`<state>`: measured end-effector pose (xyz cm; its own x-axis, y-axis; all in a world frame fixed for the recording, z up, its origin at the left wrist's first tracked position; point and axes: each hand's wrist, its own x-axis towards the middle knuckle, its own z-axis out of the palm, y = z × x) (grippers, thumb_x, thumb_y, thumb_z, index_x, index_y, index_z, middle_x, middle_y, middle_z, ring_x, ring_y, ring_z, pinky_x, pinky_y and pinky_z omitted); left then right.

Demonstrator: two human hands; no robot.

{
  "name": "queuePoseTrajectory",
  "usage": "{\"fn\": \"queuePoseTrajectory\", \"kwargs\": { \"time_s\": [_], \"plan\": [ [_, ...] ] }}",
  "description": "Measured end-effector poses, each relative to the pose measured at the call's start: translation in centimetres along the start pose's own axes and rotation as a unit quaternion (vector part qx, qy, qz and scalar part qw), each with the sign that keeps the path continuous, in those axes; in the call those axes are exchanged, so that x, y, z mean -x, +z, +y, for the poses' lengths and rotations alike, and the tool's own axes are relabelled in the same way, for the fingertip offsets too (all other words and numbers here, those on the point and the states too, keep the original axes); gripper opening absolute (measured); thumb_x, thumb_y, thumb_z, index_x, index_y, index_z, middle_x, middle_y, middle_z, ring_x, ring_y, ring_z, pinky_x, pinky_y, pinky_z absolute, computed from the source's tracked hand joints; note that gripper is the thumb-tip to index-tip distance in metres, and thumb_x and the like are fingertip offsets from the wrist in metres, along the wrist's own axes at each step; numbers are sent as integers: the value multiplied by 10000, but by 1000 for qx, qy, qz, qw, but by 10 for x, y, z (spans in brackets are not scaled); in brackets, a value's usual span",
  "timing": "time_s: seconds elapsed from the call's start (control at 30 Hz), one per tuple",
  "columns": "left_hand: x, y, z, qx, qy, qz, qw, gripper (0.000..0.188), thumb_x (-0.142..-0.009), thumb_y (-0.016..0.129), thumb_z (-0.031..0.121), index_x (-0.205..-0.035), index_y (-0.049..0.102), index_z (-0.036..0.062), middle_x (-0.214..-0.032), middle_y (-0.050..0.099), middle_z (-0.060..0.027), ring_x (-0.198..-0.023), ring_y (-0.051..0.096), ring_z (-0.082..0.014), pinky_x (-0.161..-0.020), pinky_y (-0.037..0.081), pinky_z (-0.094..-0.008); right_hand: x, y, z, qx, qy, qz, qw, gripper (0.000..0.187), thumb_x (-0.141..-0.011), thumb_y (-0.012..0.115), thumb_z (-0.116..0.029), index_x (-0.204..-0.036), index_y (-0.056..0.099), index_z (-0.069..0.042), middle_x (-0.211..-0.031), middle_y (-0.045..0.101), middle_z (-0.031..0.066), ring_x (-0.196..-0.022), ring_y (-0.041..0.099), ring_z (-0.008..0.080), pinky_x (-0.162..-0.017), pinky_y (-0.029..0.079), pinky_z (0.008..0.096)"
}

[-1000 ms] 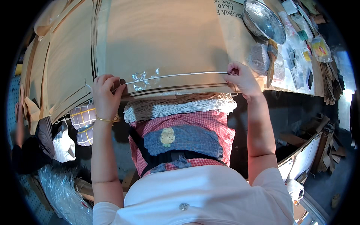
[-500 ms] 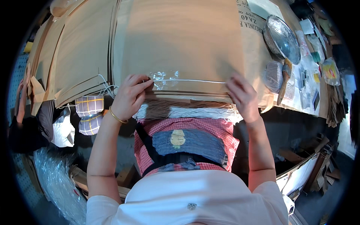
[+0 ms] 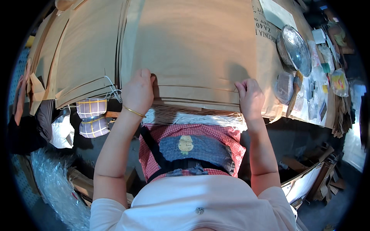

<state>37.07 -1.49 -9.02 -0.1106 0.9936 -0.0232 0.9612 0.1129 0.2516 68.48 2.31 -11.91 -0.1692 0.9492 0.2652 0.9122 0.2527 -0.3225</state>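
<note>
A large brown paper sheet (image 3: 192,46) lies on top of a stack of similar sheets in front of me. My left hand (image 3: 138,91) is closed at the left end of the sheet's near edge, its fingertips mostly hidden. At the right end, my right hand (image 3: 251,96) pinches the edge between thumb and fingers. Between them the near edge runs nearly straight, with several layered sheet edges beneath. A bundle of thin white cords (image 3: 192,117) lies just below, along the stack's front. No cord shows between my hands.
To the right are a round metal basin (image 3: 295,50), a wooden-handled brush (image 3: 296,92) and a plastic-wrapped block (image 3: 284,87). More brown sheets (image 3: 86,50) lie left, with loose white cord ends (image 3: 111,86). Checked cloth (image 3: 92,127) hangs below the left edge. Clear plastic strands (image 3: 58,188) are piled lower left.
The white cord stretched between my hands and the shiny wet-looking patch on the paper are out of sight. My hands have turned and now grip the sheet's near edge.
</note>
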Motion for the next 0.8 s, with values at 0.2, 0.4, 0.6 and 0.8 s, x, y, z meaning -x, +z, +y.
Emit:
{"fn": "queuePoseTrajectory", "kwargs": {
  "time_s": [0.2, 0.4, 0.6, 0.8],
  "plan": [
    [12, 10, 33, 4, 255, 161, 953, 579, -732, 599, 125, -1267, 416, -4, -1179, 517, -211, -1120, 480, -394, -944, 393, -454, 7, 35, -47, 33, -163, 134, 977, 464, -794, 547, -82, -1247, 466, -23, -1195, 524, 150, -1124, 482, 320, -955, 374, 447],
    [24, 5, 15, -89, 105, -24, 990, 986, -755, 560, 593, -1349, 254, -133, -1425, 252, -289, -1356, 206, -390, -1119, 163, -433, 22, 10, -64, 70, -56, -81, 993, 893, -808, 604, -474, -1383, 220, 92, -1443, 251, 250, -1357, 232, 341, -1120, 161, 436],
    [28, 8, -26, 42, 92, 28, 994, 815, -848, 566, 433, -1359, 245, -114, -1427, 234, -304, -1347, 198, -424, -1106, 186, -436, 32, 2, 8, 63, 107, 20, 992, 741, -785, 656, -356, -1291, 362, 99, -1375, 351, 261, -1303, 323, 355, -1051, 296, 430],
    [22, 11, -31, 117, 60, 26, 991, 603, -891, 539, 241, -1337, 305, -91, -1409, 265, -306, -1329, 237, -429, -1091, 223, -441, 17, -16, -14, 79, 58, 95, 991, 467, -680, 652, -65, -1124, 549, 37, -1207, 544, 180, -1107, 522, 362, -905, 452, 387]
  ]
}}
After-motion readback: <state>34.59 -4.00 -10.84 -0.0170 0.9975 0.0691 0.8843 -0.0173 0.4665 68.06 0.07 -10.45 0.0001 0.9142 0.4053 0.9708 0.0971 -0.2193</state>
